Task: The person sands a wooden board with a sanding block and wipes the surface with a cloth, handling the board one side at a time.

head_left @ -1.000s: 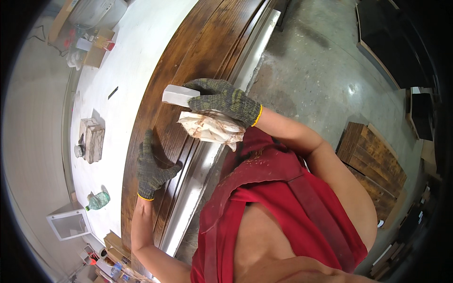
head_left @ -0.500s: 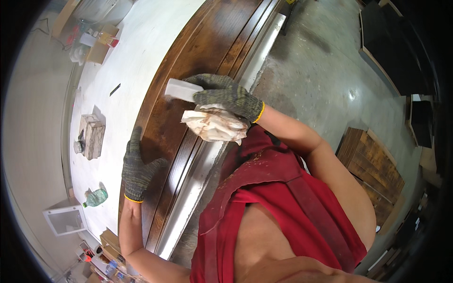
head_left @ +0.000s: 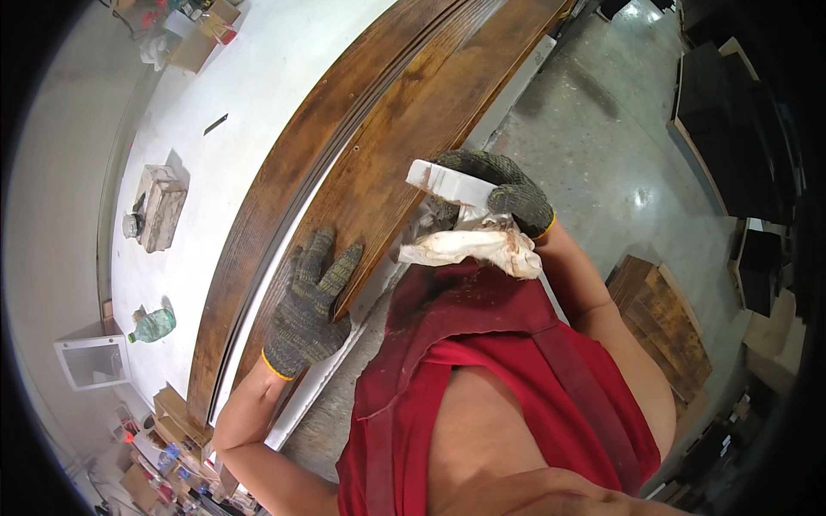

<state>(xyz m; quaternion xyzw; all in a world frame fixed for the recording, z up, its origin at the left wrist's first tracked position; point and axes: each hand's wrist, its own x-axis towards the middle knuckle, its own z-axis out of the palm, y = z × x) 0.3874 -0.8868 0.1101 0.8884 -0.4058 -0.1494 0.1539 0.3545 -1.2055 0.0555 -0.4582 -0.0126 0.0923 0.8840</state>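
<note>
My left hand [head_left: 308, 314], in a dark knitted glove with a yellow cuff, lies with spread fingers on the nearer brown wooden board [head_left: 391, 142], at its near end. Beyond a narrow white gap runs a second long brown board [head_left: 258, 206] with a grooved edge. My right hand [head_left: 520, 191], gloved alike, is closed around a flat white block [head_left: 452, 182] just past the nearer board's right edge. A crumpled, brown-stained white cloth [head_left: 473, 251] hangs below the block, by that hand; whether the fingers grip it too is hidden.
On the white table [head_left: 194, 185] stand a marbled box [head_left: 163, 209], a small jar [head_left: 132, 225], a green plastic bottle [head_left: 153, 326] and a thin dark strip [head_left: 216, 125]. Brown wooden panels [head_left: 658, 318] lie on the concrete floor at right. Cardboard boxes and clutter sit lower left.
My right hand has moved right, off the wood, with the white block and cloth. My left hand has shifted right onto the nearer board. A white gap now shows between the boards.
</note>
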